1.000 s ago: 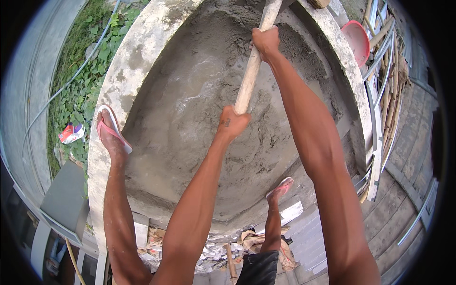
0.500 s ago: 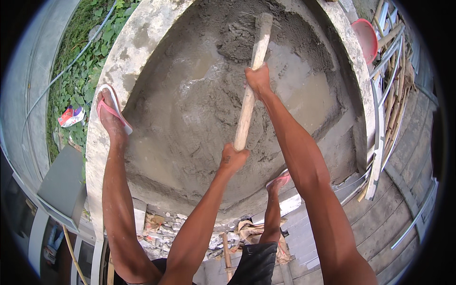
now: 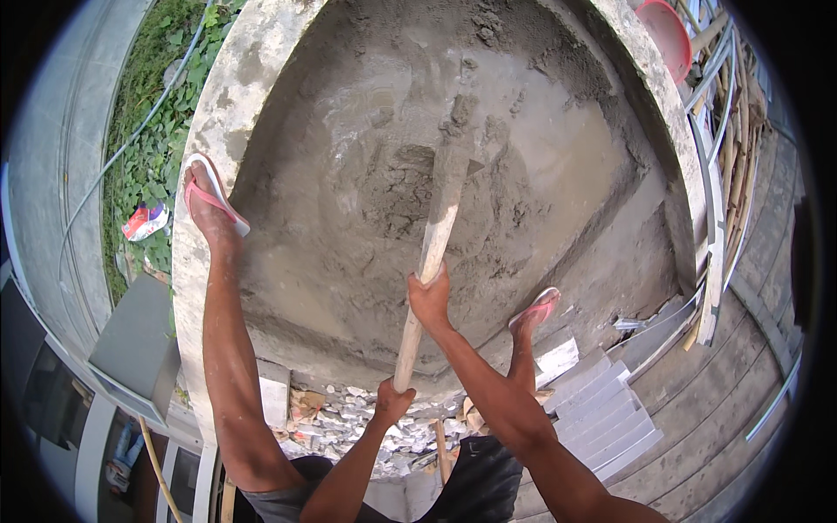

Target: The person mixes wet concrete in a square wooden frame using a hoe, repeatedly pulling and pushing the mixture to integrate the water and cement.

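Centrally in the frame, a long-handled tool (image 3: 438, 234) is held over the wet grey mix (image 3: 349, 279), its wooden shaft slanted from the lower middle up toward the centre. Its head is caked and partly sunk, so its full shape cannot be told. The shaft is gripped by both hands: the left grip (image 3: 395, 403) is closed around the lower end, and the right grip (image 3: 429, 296) is wrapped around it higher up.

Only part of the mix seems to have been worked evenly. Smooth slurry is seen at left, while lumps (image 3: 401, 192) are left around the tool's head, stiffer material is banked along the upper edge, and a watery pool (image 3: 580, 174) is left unblended at right.

All this is enclosed by a pale wall (image 3: 193, 296), on which the left foot (image 3: 212, 205) is planted. The right foot (image 3: 534, 315) is set at the lower right edge of the mix. Farther out, a red basin (image 3: 664, 39) and stacked poles (image 3: 743, 166) are seen at upper right, and broken rubble (image 3: 353, 431) at bottom centre.
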Tool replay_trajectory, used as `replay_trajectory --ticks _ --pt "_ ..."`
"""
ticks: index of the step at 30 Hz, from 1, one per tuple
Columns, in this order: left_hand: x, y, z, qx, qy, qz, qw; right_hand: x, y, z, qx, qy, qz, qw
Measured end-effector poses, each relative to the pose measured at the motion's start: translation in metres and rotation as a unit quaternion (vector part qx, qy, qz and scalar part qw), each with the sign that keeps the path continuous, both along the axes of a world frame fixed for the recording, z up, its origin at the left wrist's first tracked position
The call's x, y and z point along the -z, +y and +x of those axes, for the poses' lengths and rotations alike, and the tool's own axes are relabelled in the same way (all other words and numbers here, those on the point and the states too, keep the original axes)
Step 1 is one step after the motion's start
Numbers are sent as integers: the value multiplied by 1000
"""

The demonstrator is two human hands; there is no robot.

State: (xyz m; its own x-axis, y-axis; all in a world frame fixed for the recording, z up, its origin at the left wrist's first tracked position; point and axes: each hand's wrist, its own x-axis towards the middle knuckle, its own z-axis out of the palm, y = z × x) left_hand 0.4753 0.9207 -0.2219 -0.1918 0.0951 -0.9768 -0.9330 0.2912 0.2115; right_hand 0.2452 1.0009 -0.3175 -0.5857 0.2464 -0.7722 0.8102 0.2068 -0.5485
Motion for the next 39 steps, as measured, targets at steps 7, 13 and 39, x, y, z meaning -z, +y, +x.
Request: replay_trajectory --ticks 7,13,39 --pt "-30 -13 125 59 123 -27 990 -114 9 108 130 -129 -29 983" --pt "11 -15 -57 -1 124 37 992 -123 23 -42 136 25 -108 985" --pt "91 81 -409 -178 36 69 981 100 83 -404 -138 78 158 975"
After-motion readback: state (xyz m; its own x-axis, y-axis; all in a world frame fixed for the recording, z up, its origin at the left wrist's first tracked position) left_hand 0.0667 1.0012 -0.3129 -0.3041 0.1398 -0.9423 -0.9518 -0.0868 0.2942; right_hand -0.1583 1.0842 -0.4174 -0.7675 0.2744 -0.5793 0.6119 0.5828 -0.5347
